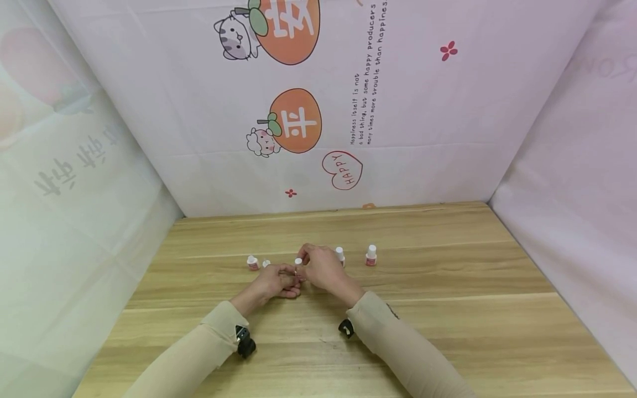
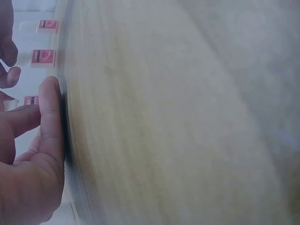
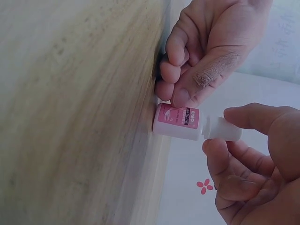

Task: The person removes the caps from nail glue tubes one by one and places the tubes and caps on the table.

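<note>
A small white glue bottle point(image 3: 180, 123) with a pink label stands on the table between both hands. My left hand point(image 1: 276, 281) holds its body low down, thumb against the label in the right wrist view. With thumb and fingers, my right hand point(image 1: 320, 268) pinches the white cap point(image 3: 227, 130), which sits on the bottle's neck. Just left of the left hand is another small bottle point(image 1: 266, 263), mostly hidden, with a thin tip showing. Farther left stands a bottle point(image 1: 252, 263) with a short white top. A capped bottle point(image 1: 340, 254) is partly behind the right hand.
Another capped bottle point(image 1: 370, 256) stands at the right end of the row. The wood-grain table point(image 1: 448, 309) is bounded by a printed white cloth point(image 1: 408, 138) at the back and hanging cloths on both sides. Black wrist devices show at the sleeves.
</note>
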The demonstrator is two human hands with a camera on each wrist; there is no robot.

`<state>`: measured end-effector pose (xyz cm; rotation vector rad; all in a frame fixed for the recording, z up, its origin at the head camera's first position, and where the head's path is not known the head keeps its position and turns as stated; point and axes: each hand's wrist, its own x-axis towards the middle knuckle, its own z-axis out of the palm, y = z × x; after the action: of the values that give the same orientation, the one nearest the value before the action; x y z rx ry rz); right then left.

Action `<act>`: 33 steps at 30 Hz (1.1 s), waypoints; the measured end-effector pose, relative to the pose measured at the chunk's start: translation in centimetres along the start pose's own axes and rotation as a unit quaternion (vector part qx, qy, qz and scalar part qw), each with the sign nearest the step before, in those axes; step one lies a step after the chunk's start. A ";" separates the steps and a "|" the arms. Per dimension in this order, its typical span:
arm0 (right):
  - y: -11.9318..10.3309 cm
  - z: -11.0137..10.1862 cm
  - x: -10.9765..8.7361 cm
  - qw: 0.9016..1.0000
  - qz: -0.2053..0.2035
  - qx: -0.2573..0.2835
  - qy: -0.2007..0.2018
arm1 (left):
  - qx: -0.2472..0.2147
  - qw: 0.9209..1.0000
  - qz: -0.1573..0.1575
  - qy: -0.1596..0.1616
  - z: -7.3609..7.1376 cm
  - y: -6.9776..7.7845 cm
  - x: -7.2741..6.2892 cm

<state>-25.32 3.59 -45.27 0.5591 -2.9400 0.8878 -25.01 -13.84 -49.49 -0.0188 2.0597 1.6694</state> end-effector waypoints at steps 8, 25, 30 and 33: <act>-0.1 0.0 0.0 1.000 -0.006 -0.014 -0.005 | 0.004 1.000 0.006 -0.002 0.0 0.0 0.0; -0.1 0.1 -0.1 1.000 -0.002 -0.011 -0.004 | 0.003 1.000 0.016 -0.014 0.1 -0.1 -0.1; -0.1 0.0 -0.1 1.000 0.003 -0.013 -0.001 | 0.005 1.000 0.021 -0.014 0.1 0.0 -0.2; -0.2 -0.1 -0.1 1.000 0.006 -0.007 -0.002 | 0.006 1.000 0.021 -0.010 0.1 0.0 -0.1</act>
<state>-25.18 3.52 -45.05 0.5441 -2.9527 0.8681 -24.86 -13.76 -49.44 0.0446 2.0672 1.6751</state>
